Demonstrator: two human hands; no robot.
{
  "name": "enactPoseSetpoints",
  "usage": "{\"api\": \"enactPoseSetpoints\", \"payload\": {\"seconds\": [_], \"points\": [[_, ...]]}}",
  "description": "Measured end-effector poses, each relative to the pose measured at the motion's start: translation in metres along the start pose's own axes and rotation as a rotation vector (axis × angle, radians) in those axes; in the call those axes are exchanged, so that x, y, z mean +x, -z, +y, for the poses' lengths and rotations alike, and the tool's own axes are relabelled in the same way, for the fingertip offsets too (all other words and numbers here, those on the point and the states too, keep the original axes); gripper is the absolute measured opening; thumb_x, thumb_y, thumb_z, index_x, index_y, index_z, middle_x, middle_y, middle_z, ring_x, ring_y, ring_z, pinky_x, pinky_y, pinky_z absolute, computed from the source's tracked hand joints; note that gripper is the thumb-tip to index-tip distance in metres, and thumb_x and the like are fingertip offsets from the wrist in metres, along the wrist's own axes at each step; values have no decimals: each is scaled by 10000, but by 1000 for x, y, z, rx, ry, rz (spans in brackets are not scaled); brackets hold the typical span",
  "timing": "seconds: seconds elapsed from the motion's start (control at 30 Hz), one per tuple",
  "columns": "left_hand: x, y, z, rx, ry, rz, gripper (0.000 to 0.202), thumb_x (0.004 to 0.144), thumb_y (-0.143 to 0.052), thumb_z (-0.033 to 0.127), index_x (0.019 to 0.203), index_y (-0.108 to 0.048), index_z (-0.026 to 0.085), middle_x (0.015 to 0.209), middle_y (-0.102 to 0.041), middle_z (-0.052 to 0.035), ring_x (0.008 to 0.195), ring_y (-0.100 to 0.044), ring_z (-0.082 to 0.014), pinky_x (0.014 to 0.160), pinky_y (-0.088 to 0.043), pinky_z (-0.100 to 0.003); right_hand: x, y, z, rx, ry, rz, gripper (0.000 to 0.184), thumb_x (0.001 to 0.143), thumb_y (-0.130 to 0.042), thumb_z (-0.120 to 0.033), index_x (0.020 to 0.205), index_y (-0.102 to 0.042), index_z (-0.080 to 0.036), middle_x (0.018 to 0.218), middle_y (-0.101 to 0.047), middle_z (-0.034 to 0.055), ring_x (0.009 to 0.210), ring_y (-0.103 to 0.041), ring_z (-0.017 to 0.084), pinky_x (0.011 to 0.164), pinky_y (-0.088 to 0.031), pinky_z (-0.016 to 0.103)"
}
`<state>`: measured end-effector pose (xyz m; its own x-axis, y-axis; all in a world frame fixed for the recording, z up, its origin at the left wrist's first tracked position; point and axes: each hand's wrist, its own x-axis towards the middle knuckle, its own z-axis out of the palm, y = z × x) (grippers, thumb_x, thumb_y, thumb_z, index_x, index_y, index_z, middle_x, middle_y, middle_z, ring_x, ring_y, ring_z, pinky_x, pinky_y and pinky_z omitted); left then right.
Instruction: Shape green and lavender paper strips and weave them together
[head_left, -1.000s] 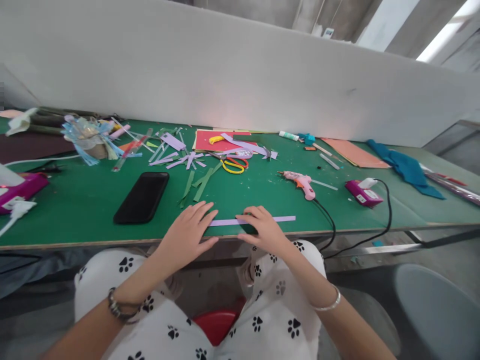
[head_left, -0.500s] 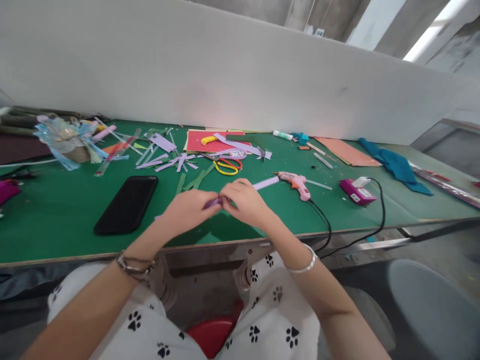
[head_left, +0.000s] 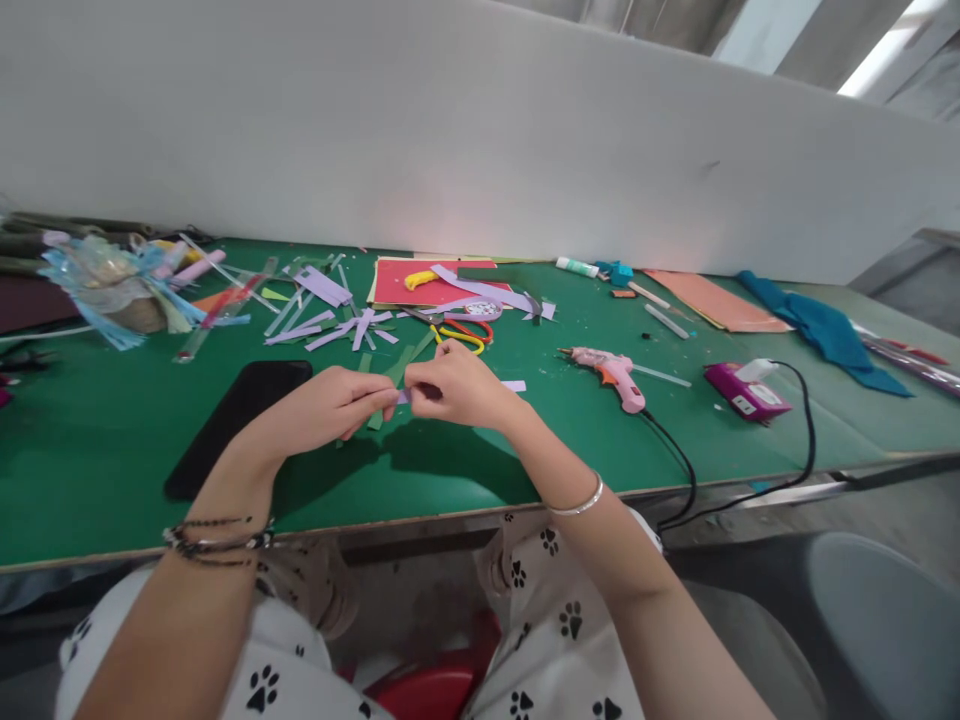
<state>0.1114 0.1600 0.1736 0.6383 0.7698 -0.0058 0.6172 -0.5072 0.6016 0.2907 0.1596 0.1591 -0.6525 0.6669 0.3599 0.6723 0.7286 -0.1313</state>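
Note:
Between my two hands runs a purple paper strip [head_left: 515,386], mostly covered by the fingers. My left hand [head_left: 330,405] pinches it near one end, fingertips pressed together. Close beside it, my right hand [head_left: 457,388] is closed on the same strip, whose free end shows past the knuckles. Green paper strips [head_left: 405,362] lie just beyond the hands. Scissors with red and yellow handles [head_left: 463,338] rest behind my right hand. A black phone [head_left: 232,425] is partly under my left forearm.
To the right lie a pink glue gun [head_left: 609,373] with its cord and a purple power adapter [head_left: 746,390]. Purple paper pieces [head_left: 326,287], red paper [head_left: 390,280], a ruler [head_left: 217,320] and orange sheets [head_left: 712,300] are spread at the back. A white partition [head_left: 450,130] stands behind.
Both hands have moved a little left over the table, still on the purple strip. Less of the strip sticks out past my right hand. The view has shifted slightly.

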Motion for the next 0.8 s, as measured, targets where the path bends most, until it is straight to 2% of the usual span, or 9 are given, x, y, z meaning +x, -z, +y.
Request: {"api": "enactPoseSetpoints", "payload": {"seconds": [0.23, 0.43, 0.6, 0.73, 0.8], "points": [[-14, 16, -11, 54, 25, 1, 392, 800, -334, 457, 598, -532, 185, 366, -376, 73, 376, -408, -82, 433, -310, -168, -8, 5, 14, 106, -10, 51, 123, 664, -357, -167, 543, -348, -186, 474, -304, -60, 495, -182, 86, 614, -253, 230], [-30, 31, -16, 63, 133, 39, 395, 744, -351, 506, 534, -473, 195, 367, -383, 64, 371, -393, -90, 409, -300, -176, -27, 19, 34, 140, -196, 72, 90, 613, -365, -189, 524, -369, -183, 468, -336, -44, 463, -292, 77, 507, -232, 209], [-35, 32, -13, 39, 137, 11, 387, 742, -360, 499, 558, -500, 188, 377, -385, 66, 385, -395, -83, 425, -294, -166, -47, 34, 50, 92, -330, 149, 99, 622, -371, -182, 523, -377, -180, 472, -356, -40, 462, -311, 77, 497, -237, 205], [-39, 33, -15, 50, 172, 30, 375, 773, -383, 480, 582, -503, 182, 424, -398, 70, 414, -389, -71, 436, -283, -153, -59, 48, 53, -156, -510, 307, 120, 649, -399, -159, 535, -429, -181, 454, -366, -36, 454, -324, 92, 508, -242, 229], [-39, 31, -12, 55, 158, 6, 373, 796, -380, 467, 607, -525, 180, 438, -399, 70, 430, -399, -69, 452, -293, -149, -59, 53, 43, -173, -494, 427, 151, 708, -393, -159, 588, -484, -177, 491, -435, -19, 479, -379, 104, 542, -289, 236]]}}
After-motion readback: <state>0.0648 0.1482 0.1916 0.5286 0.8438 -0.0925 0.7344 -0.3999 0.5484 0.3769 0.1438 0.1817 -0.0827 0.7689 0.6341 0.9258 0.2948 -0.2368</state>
